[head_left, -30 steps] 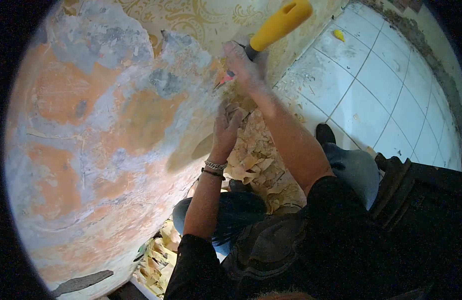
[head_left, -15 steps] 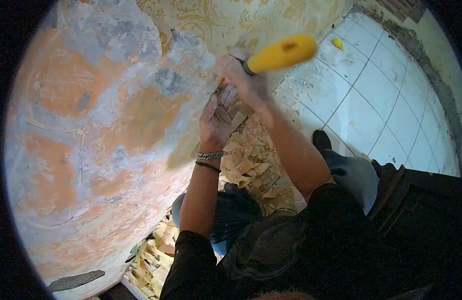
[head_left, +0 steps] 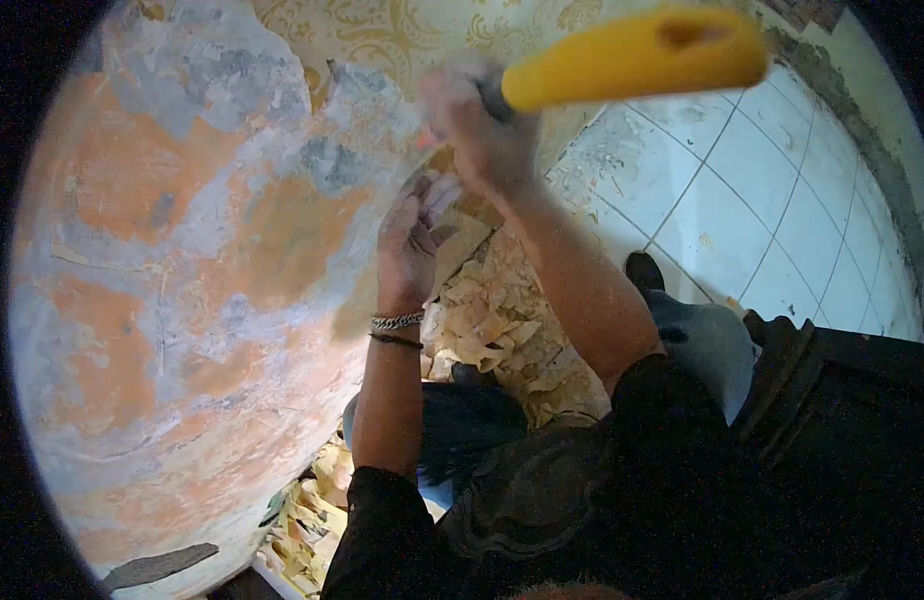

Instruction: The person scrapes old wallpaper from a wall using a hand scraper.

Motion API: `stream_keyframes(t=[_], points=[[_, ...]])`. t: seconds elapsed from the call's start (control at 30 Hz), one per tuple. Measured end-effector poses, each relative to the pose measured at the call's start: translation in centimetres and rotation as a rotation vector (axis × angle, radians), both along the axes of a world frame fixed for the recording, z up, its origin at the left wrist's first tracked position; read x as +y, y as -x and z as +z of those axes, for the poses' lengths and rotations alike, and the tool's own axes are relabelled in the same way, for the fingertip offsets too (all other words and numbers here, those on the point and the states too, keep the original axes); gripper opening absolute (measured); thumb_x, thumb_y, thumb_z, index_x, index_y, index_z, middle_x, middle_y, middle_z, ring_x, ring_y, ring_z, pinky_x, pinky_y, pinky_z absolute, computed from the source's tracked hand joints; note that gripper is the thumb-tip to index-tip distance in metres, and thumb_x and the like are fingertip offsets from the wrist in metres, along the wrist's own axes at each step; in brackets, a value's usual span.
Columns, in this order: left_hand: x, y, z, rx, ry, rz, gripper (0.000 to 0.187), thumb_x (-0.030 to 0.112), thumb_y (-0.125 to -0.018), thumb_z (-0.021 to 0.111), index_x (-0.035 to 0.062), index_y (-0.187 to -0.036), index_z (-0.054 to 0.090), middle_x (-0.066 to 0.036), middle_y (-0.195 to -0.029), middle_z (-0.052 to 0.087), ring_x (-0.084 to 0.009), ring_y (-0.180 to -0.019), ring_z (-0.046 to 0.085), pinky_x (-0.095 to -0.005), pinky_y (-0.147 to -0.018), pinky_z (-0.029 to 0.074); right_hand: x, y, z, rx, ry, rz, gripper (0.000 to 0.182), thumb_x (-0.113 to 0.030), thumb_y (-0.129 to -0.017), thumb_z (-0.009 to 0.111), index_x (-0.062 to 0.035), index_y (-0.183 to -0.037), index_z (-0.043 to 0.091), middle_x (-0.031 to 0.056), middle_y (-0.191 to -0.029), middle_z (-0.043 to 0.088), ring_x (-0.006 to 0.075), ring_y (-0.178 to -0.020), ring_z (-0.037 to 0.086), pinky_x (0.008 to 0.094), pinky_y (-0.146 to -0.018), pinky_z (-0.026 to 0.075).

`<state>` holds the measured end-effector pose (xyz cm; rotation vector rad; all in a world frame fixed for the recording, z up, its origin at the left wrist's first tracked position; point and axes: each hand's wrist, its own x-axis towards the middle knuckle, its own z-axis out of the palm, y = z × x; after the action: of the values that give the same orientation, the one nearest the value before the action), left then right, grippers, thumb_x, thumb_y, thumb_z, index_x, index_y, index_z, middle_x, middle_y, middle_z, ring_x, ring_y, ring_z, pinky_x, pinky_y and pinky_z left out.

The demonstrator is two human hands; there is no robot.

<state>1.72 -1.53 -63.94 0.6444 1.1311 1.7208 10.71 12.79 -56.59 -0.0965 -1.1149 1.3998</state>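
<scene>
Looking down past a black shirt and jeans, knees bent, with some dark panelled wood over to the right. Wearing a chain bracelet and a dark cord on the left wrist. Holding the left hand half open, palm showing, with fingers loosely curled, right beside the wall and just below the other one. Can't tell if pinching anything with those fingertips, too murky in there. Gripping a tool with the right hand, basically a closed fist around the dark neck, just past the chunky yellow handle. Got that handle sticking way out to the right, kinda blurry, with a hole near the end. Also spotting a fuzzy red bit on the wall side of the fist, but can't make out a blade. Down below the hands, a messy heap of scraps, plus more at lower left by the foot of the wall. Up the left side, all patchy orange and grey, then a ragged edge and yellow patterned wallpaper farther up. Out past the right arm, white tiles and a dark shoe.
</scene>
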Motion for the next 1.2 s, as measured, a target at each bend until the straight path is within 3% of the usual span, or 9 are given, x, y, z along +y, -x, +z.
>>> stream_keyframes(t=[0.17, 0.23, 0.4, 0.47, 0.53, 0.63, 0.97, 1.07, 1.2], points=[[-2.2, -1.4, 1.0, 0.636, 0.404, -0.324, 0.048, 0.033, -0.095, 0.052, 0.0032, -0.133, 0.048, -0.015, -0.13, 0.056, -0.028, -0.119, 0.055, -0.0384, -0.094, 0.046, 1.9, 1.2, 3.0, 0.087, 0.106, -0.037, 0.034, -0.017, -0.08, 0.066, -0.0036, -0.055, 0.048, -0.0043, -0.05, 0.046, 0.006, -0.049, 0.044, 0.0278, -0.045, 0.037], [-4.2, -2.7, 2.0, 1.288, 0.386, -0.605, 0.053, 0.037, -0.095, 0.052, 0.0011, -0.133, 0.046, -0.022, -0.131, 0.054, -0.0355, -0.121, 0.052, -0.0426, -0.099, 0.042, 3.7, 2.5, 1.4, 0.058, -0.008, 0.199, 0.032, -0.037, -0.089, 0.066, -0.0055, -0.086, 0.061, -0.0028, -0.055, 0.046, 0.009, -0.045, 0.046, 0.0272, -0.042, 0.04], [-5.1, -2.6, 3.6, 1.355, 0.557, -0.664, 0.053, 0.035, -0.094, 0.055, 0.0034, -0.136, 0.046, -0.02, -0.134, 0.052, -0.0352, -0.121, 0.052, -0.042, -0.101, 0.041, 0.7, 1.5, 2.4, -0.163, 0.031, -0.019, 0.017, -0.012, -0.088, 0.061, -0.0034, -0.073, 0.061, -0.002, -0.06, 0.052, 0.005, -0.049, 0.044, 0.0232, -0.043, 0.033], [-5.5, -2.5, 4.1, 1.412, 0.684, -0.531, 0.054, 0.034, -0.092, 0.059, 0.0032, -0.135, 0.046, -0.02, -0.133, 0.053, -0.0358, -0.118, 0.054, -0.0421, -0.098, 0.044, 0.3, 1.5, 2.3, -0.26, 0.024, -0.031, 0.019, -0.013, -0.087, 0.063, -0.0043, -0.07, 0.06, -0.003, -0.058, 0.051, 0.0049, -0.049, 0.044, 0.0233, -0.043, 0.032], [-5.6, -2.2, 5.0, 1.457, 0.661, -0.491, 0.054, 0.032, -0.091, 0.06, 0.0028, -0.134, 0.047, -0.02, -0.131, 0.054, -0.0356, -0.116, 0.055, -0.0418, -0.097, 0.045, 0.6, 1.6, 1.5, 0.12, 0.04, 0.063, 0.025, -0.016, -0.086, 0.066, -0.0062, -0.064, 0.058, -0.0051, -0.055, 0.05, 0.0039, -0.048, 0.044, 0.0231, -0.042, 0.031], [-6.7, -2.3, 5.4, 1.466, 0.566, -0.418, 0.051, 0.03, -0.09, 0.062, 0.0023, -0.131, 0.05, -0.021, -0.126, 0.057, -0.0354, -0.113, 0.058, -0.0414, -0.094, 0.047, -0.2, 1.9, 1.6, -0.238, 0.005, -0.109, 0.027, -0.016, -0.088, 0.064, -0.0062, -0.064, 0.057, -0.0053, -0.054, 0.048, 0.004, -0.046, 0.042, 0.0225, -0.042, 0.031], [-7.6, 2.5, 7.4, 1.848, 0.195, 0.448, 0.021, 0.012, -0.089, 0.06, 0.002, -0.107, 0.065, -0.018, -0.104, 0.067, -0.0338, -0.099, 0.064, -0.0386, -0.084, 0.051, -0.2, 3.0, 0.0, -0.326, 0.118, -0.061, 0.024, -0.014, -0.088, 0.061, -0.0043, -0.067, 0.055, -0.0025, -0.056, 0.049, 0.0061, -0.045, 0.043, 0.0232, -0.041, 0.032], [-8.0, 4.3, 7.1, 1.892, 0.153, 0.561, 0.018, 0.01, -0.088, 0.06, 0.0029, -0.103, 0.065, -0.016, -0.102, 0.068, -0.0308, -0.094, 0.066, -0.0376, -0.08, 0.053, -0.6, 1.8, 0.8, -0.009, -0.043, -0.079, 0.023, -0.016, -0.087, 0.064, -0.0039, -0.068, 0.056, -0.0022, -0.058, 0.049, 0.0071, -0.045, 0.044, 0.0241, -0.041, 0.033], [-7.7, 5.5, 6.4, 1.985, 0.003, 0.6, 0.024, 0.007, -0.08, 0.061, 0.009, -0.103, 0.068, -0.011, -0.094, 0.069, -0.0264, -0.082, 0.067, -0.0353, -0.071, 0.053, 0.6, 3.1, -2.5, -0.139, 0.152, -0.017, 0.023, -0.016, -0.087, 0.065, -0.0035, -0.069, 0.057, -0.0024, -0.06, 0.05, 0.0073, -0.046, 0.044, 0.0246, -0.042, 0.034]])
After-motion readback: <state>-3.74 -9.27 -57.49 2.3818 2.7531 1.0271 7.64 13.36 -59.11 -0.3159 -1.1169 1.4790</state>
